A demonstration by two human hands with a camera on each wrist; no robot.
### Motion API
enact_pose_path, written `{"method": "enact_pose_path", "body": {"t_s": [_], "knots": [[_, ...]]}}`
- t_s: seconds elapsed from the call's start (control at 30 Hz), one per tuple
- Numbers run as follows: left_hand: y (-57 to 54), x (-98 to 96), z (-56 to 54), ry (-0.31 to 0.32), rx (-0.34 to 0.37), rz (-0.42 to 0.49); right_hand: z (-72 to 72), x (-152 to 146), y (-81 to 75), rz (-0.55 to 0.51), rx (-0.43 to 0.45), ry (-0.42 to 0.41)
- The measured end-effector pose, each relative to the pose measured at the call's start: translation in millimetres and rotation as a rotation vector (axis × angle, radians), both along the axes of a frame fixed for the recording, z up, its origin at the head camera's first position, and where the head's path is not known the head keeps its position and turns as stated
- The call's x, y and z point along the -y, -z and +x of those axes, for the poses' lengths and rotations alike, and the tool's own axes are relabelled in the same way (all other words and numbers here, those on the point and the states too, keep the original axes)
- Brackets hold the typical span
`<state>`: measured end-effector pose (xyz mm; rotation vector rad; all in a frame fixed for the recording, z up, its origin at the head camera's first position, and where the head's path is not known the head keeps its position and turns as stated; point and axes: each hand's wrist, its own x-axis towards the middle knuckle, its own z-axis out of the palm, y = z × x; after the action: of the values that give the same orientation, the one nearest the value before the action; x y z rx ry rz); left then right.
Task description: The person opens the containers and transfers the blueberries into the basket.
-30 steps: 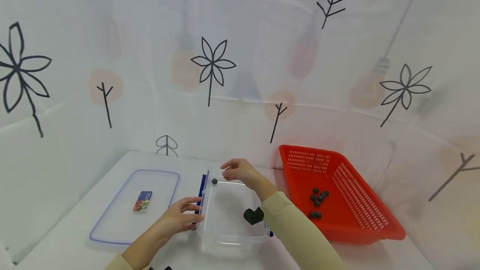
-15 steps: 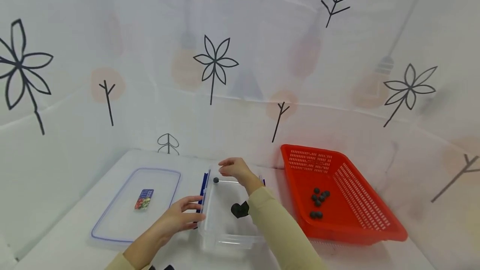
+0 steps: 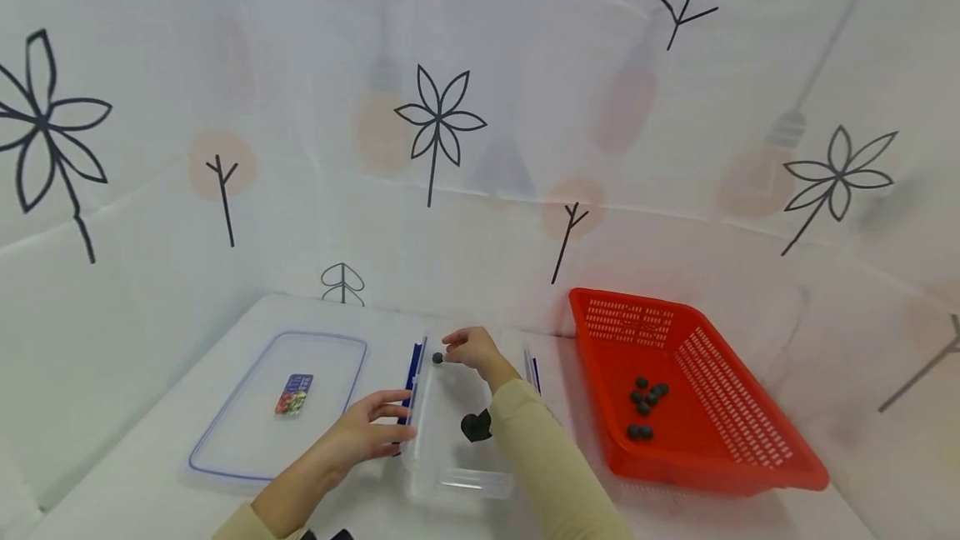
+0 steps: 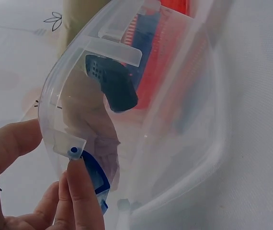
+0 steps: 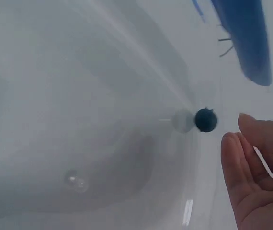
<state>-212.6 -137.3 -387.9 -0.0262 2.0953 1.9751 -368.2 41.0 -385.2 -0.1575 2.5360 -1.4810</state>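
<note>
A clear plastic box (image 3: 457,407) with blue latches stands in front of me. A dark round berry (image 3: 438,357), like a blueberry, lies in its far left corner. My right hand (image 3: 474,351) is over the far end of the box, fingertips just right of the berry. In the right wrist view, the berry (image 5: 206,120) lies apart from the bent fingers and thumb, with nothing between them. My left hand (image 3: 367,430) touches the box's left side with fingers spread. In the left wrist view, its fingers (image 4: 81,191) rest beside a blue latch (image 4: 96,172).
On the right stands a red slotted basket (image 3: 705,457) with several dark berries (image 3: 643,408) on its floor. A clear lid with a blue rim (image 3: 232,432) and a colourful label (image 3: 294,395) lies to the left. A patterned white cloth (image 3: 480,257) hangs behind.
My right hand has come down into the far end of the box, and its fingertips are closer to the berry. The left hand keeps its place at the box. My view has turned slightly.
</note>
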Motion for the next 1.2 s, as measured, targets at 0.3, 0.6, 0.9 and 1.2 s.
{"method": "enact_pose_path", "body": {"t_s": [0.3,0.6,0.9,1.2], "knots": [[0.5,0.2,0.7,0.02,-0.021,0.015,-0.3,-3.6,8.8,0.119,0.023,-0.092],[0.6,-0.2,-0.7,0.021,-0.017,0.014,2.2,-3.6,8.5,0.156,0.056,-0.188],[0.3,-0.6,-0.1,0.004,-0.012,0.005,9.1,1.6,9.5,0.17,0.085,-0.231],[-1.7,-1.0,0.9,0.02,0.002,0.007,13.2,6.3,8.5,0.162,0.119,-0.203]]}}
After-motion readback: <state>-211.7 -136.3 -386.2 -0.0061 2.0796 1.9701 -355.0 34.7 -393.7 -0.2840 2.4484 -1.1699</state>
